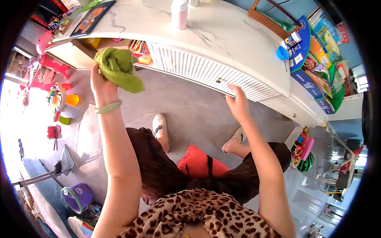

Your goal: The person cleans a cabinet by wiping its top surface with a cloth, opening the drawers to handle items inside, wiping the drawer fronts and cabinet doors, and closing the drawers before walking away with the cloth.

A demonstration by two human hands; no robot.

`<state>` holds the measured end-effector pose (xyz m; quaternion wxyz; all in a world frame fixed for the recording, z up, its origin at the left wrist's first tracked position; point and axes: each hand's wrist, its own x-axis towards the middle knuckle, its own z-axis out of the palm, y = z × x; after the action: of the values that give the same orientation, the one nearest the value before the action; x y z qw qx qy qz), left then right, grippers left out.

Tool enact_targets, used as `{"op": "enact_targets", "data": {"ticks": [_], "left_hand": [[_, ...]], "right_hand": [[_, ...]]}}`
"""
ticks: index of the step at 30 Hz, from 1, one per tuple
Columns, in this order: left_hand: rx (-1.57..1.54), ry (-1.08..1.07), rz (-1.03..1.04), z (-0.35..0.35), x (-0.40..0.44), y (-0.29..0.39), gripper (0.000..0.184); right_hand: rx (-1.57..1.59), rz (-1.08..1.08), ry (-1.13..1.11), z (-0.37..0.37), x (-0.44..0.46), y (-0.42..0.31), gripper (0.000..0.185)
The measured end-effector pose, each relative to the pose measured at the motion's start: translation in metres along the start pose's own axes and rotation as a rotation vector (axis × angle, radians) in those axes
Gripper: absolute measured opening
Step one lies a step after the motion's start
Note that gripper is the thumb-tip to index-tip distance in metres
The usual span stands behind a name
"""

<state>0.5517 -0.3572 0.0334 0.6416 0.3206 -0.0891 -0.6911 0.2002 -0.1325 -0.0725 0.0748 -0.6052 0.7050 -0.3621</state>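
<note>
My left hand (102,84), with a pale green bangle on the wrist, grips a bunched fuzzy green cloth (117,67) in front of an open section of the white cabinet. Part of the cloth hangs down to the right of the fingers. My right hand (238,104) is held near the slatted cabinet door (190,65), just below and right of its small brass knob (218,80). Its thumb and forefinger are apart, and nothing shows between them. Books and colourful items (142,51) sit inside the open section.
On the marbled countertop (151,20) stand a pale bottle (179,16), a bear-print board (92,19) and a blue book rack (303,59). A red cushion (200,162) lies between my legs. A purple bucket (79,196) and toys are on the left; a watermelon-patterned ball (305,162) is right.
</note>
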Motion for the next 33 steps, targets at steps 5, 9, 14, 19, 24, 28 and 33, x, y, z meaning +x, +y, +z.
{"op": "enact_targets", "data": {"ticks": [5, 9, 14, 19, 24, 28, 33], "left_hand": [[-0.021, -0.066, -0.036, 0.001, 0.004, -0.012, 0.035], [-0.063, -0.123, -0.059, -0.005, 0.009, -0.004, 0.031], [-0.11, -0.053, -0.028, -0.004, 0.009, -0.002, 0.033], [-0.199, -0.031, 0.004, -0.01, 0.009, 0.011, 0.035], [-0.326, 0.002, 0.041, -0.014, 0.013, 0.026, 0.035], [-0.323, 0.042, 0.096, -0.02, 0.017, 0.045, 0.034], [-0.374, -0.004, 0.126, -0.024, 0.019, 0.059, 0.035]], "right_hand": [[0.071, 0.349, -0.047, 0.01, 0.053, 0.045, 0.034], [0.175, 0.393, -0.004, 0.026, 0.058, 0.051, 0.041], [0.249, 0.354, 0.03, 0.027, 0.052, 0.043, 0.041], [0.304, 0.334, -0.287, 0.068, 0.047, 0.007, 0.029], [0.509, 0.486, -0.368, 0.124, 0.087, -0.052, 0.038], [1.021, 0.897, -0.368, 0.177, 0.123, -0.058, 0.034], [1.408, 1.151, -0.278, 0.226, 0.131, -0.061, 0.022]]}}
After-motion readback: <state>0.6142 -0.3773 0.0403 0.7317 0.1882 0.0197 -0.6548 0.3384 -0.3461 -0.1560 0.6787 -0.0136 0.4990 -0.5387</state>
